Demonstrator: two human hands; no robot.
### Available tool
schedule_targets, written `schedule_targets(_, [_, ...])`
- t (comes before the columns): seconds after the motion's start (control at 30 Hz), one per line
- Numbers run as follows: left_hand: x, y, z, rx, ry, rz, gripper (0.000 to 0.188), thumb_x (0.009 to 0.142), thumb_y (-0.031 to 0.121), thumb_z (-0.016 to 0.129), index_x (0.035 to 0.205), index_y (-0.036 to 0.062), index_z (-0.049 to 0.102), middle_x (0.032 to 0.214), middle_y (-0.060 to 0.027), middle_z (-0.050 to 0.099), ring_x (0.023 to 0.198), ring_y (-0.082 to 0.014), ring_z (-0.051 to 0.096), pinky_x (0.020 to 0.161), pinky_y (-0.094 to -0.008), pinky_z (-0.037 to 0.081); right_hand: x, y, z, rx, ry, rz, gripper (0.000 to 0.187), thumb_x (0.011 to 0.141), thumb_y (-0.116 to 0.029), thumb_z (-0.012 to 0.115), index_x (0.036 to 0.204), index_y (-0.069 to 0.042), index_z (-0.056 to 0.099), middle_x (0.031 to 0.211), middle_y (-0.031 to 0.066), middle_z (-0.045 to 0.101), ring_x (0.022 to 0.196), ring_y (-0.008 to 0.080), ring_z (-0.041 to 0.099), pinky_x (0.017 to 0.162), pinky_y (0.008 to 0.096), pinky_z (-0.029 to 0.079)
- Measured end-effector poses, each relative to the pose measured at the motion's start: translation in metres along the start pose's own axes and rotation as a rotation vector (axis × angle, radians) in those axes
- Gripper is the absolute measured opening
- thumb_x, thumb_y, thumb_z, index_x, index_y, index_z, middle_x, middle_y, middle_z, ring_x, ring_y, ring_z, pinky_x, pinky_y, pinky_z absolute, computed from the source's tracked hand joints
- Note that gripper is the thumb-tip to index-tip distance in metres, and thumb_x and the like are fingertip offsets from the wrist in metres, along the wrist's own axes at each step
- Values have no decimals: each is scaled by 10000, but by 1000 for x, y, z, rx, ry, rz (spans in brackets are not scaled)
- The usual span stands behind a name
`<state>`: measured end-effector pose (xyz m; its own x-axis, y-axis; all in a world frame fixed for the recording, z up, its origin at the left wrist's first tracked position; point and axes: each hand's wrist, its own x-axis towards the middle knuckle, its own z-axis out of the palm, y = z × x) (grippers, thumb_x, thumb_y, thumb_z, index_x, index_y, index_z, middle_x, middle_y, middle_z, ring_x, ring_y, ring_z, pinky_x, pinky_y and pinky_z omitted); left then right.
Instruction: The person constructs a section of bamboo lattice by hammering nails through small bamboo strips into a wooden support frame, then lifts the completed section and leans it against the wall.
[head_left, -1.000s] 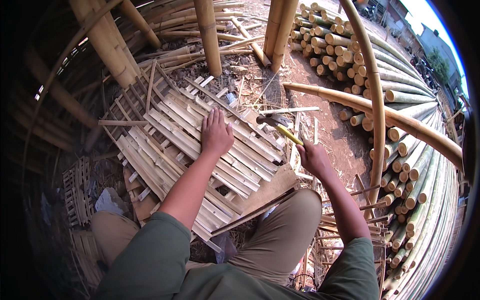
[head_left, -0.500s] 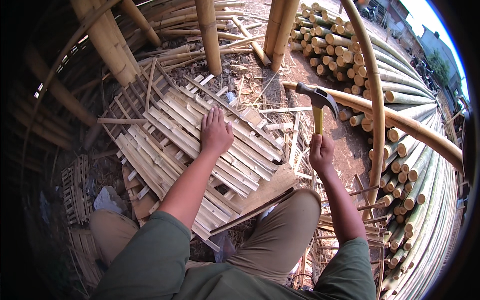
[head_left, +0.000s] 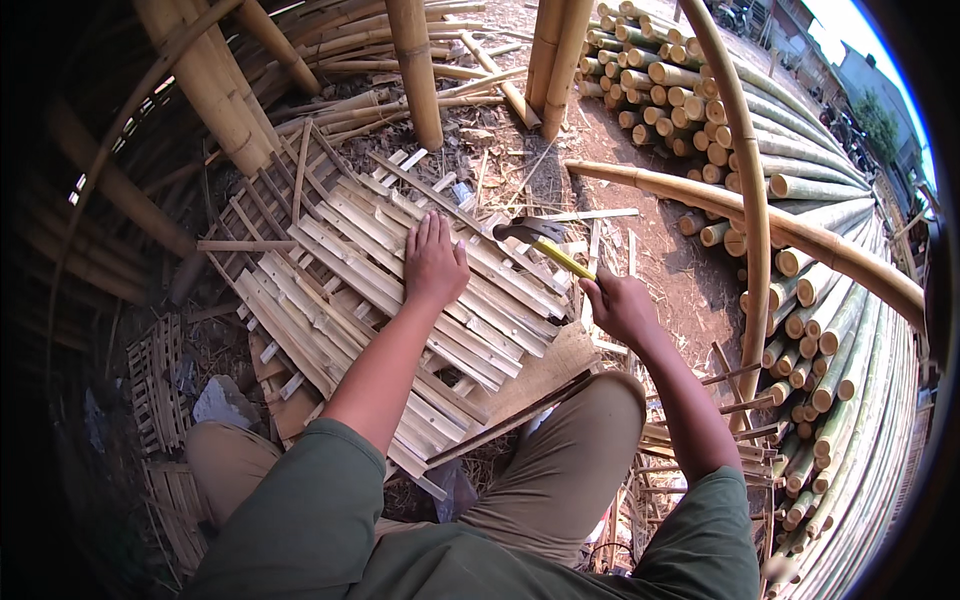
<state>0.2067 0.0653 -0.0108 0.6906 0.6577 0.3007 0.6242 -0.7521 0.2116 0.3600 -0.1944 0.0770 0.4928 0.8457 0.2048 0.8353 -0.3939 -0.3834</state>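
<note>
Across my lap and the ground in front lies a panel of split bamboo slats (head_left: 360,268), set side by side over thin cross strips. My left hand (head_left: 434,268) rests flat on the slats near their upper middle, fingers stretched out. In my right hand (head_left: 622,306) is a claw hammer (head_left: 562,257), gripped by its yellow handle. Its dark head sits low beside the panel's right part, a short way right of my left fingers; whether it touches a slat I cannot tell.
Beneath the panel lies a flat wooden board (head_left: 545,368). Cut bamboo poles (head_left: 830,340) are piled at the right, with a slanting bamboo rail (head_left: 740,208) before them. Upright bamboo posts (head_left: 415,75) stand at the far side. Smaller slatted pieces (head_left: 155,385) lie at left.
My right hand has swung the hammer down and left, from upright in the air to lying low near the slats. My left hand has stayed almost in place.
</note>
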Motion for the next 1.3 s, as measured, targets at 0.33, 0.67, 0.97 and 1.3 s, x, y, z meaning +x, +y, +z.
schedule_targets(0.33, [0,-4,0,-22,-3,-4,576,991,333,350,1435,-34,352,1519,-190,323,1438,-272,253,1188,-410,144,9,-17,-26,63,126,-51,330,951,-301,573,776,-22,553,557,198,540,498,382,554,485,472,417])
schedule_targets(0.67, [2,-11,15,-86,8,10,580,1010,357,269,1436,-27,357,1507,-181,350,1429,-266,277,1195,-402,141,-12,2,15,-222,-175,-9,447,961,-418,508,764,-26,591,599,215,591,578,412,605,558,507,483])
schedule_targets(0.97, [5,-8,6,-134,24,-9,565,1009,345,277,1417,-27,395,1499,-184,364,1422,-269,293,1189,-392,164,-12,-14,5,-76,-61,-2,393,957,-378,537,773,-32,575,590,203,586,567,415,590,537,507,463])
schedule_targets(1.3, [1,-8,3,-131,36,-11,542,1015,331,285,1403,-22,422,1492,-179,376,1420,-270,297,1186,-385,175,-2,-27,-18,269,201,-44,269,939,-222,597,786,-18,511,569,204,542,517,401,562,478,475,404])
